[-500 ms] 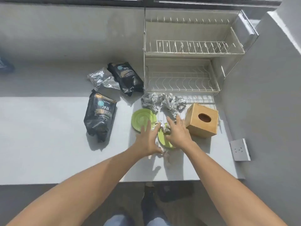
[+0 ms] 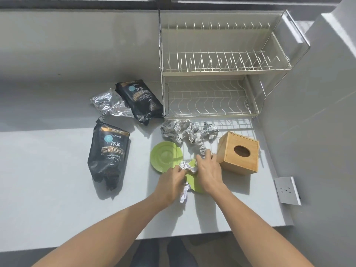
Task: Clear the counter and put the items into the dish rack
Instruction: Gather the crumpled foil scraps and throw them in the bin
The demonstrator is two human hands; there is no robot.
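Note:
A small green plate (image 2: 194, 183) lies near the counter's front, partly hidden under both hands. A piece of crumpled foil (image 2: 187, 167) sits on it. My left hand (image 2: 170, 183) has its fingers curled around that foil, and a foil tail (image 2: 183, 195) shows below the hand. My right hand (image 2: 209, 173) lies flat over the plate's right side, thumb against the foil, fingertips close to the wooden tissue box (image 2: 238, 154). A second green plate (image 2: 165, 156) lies just to the left. The empty two-tier dish rack (image 2: 212, 71) stands at the back right.
More crumpled foil (image 2: 183, 132) lies in front of the rack. Two black coffee bags (image 2: 108, 154) (image 2: 140, 101) and a silver foil bag (image 2: 109, 104) lie to the left. A wall socket (image 2: 288, 190) sits on the right wall. The counter's front edge (image 2: 212, 231) is close.
My left hand has closed its spread fingers on the foil on the plate. My right hand has settled lower over the plate.

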